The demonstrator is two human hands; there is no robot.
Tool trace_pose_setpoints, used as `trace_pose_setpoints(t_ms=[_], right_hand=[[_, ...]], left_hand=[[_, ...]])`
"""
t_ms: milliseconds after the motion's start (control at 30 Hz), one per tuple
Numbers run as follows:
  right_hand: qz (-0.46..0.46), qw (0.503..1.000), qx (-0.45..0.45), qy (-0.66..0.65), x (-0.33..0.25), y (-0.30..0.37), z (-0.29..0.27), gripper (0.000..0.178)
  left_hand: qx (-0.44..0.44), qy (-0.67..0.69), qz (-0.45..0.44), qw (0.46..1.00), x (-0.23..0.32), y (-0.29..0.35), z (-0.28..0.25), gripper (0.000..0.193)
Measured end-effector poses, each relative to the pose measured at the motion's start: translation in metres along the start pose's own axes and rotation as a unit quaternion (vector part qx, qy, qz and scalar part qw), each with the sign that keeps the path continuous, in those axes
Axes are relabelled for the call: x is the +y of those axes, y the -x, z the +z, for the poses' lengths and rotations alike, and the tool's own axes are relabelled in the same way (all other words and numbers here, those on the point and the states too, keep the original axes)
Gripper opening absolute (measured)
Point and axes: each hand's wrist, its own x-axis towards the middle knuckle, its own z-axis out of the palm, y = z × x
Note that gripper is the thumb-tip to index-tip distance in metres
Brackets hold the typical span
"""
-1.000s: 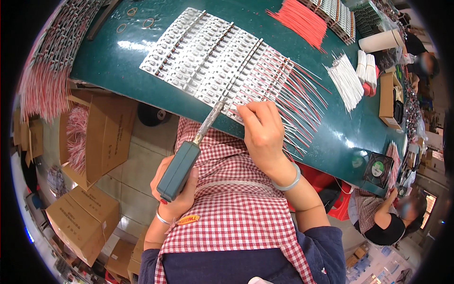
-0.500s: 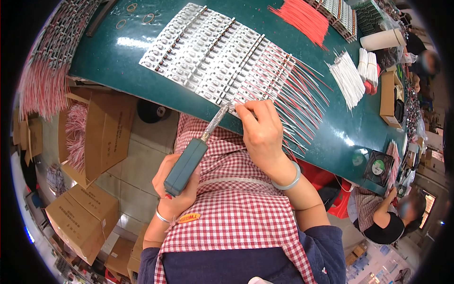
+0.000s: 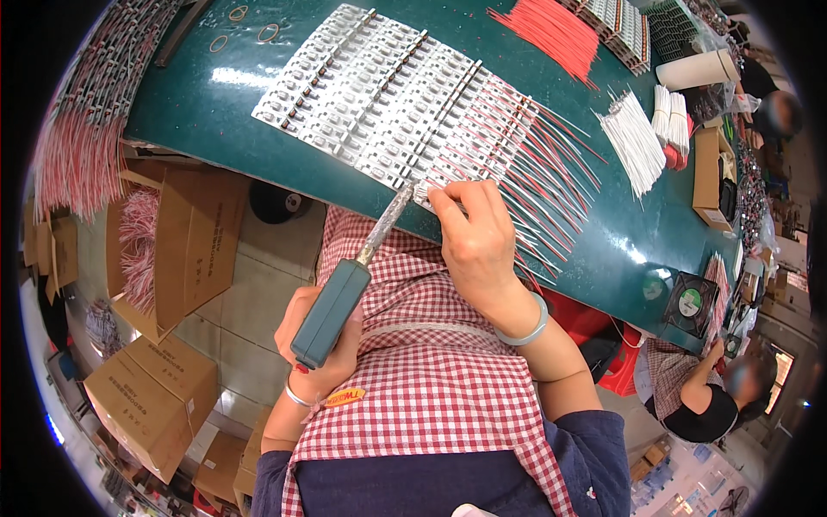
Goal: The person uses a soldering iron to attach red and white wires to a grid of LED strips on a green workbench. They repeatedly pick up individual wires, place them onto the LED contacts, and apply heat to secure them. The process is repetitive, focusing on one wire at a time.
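My left hand [image 3: 348, 336] is closed round a soldering iron [image 3: 332, 310] with a blocky dark green handle and a silvery barrel. Its tip reaches the near edge of a panel of small white circuit boards [image 3: 345, 95]. Just right of the tip, my right hand [image 3: 478, 237] pinches at the panel's near corner. What sits between its thumb and index finger is mostly hidden, seemingly the end of a thin wire. Red and white wires [image 3: 551, 185] lie across the panel's right part and fan out over its right edge. Dark strips of parts run across the panel in rows.
A bundle of red wires [image 3: 551, 39] and a pile of white wires [image 3: 633, 142] rest on the green table [image 3: 198, 103]. Wired boards [image 3: 95, 112] overhang its left end. A small fan [image 3: 689, 306] stands at right. Open cartons [image 3: 198, 241] stand below left; a co-worker [image 3: 698, 396] sits at right.
The soldering iron and my left hand have shifted slightly down and to the left. My right hand stays almost in place at the panel's corner.
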Motion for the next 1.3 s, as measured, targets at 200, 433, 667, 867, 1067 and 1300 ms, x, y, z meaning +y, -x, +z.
trace_pose_setpoints(t_ms=[200,433,667,867,1067,1300], right_hand=[[0.014,1.0,0.002,0.002,-0.003,-0.002,-0.001,0.027],[0.02,1.0,0.006,-0.002,-0.004,-0.001,-0.002,0.028],[-0.002,1.0,0.011,0.01,0.0,0.002,0.002,0.025],[-0.003,1.0,0.015,0.01,-0.001,0.001,0.003,0.023],[0.003,1.0,0.013,0.006,-0.002,0.001,0.002,0.023],[0.001,0.999,0.026,-0.018,-0.003,0.005,0.0,0.026]], left_hand=[[-0.006,0.001,0.006,1.0,-0.001,0.0,-0.002,0.02],[-0.017,0.033,-0.007,0.999,-0.002,0.0,0.003,0.02],[-0.022,0.012,-0.005,1.0,-0.003,0.004,0.004,0.018],[0.008,0.003,0.01,1.0,-0.003,0.005,0.001,0.019],[0.009,0.014,-0.003,1.0,-0.007,0.011,-0.001,0.025],[-0.002,0.026,-0.018,1.0,-0.011,0.018,-0.002,0.025]])
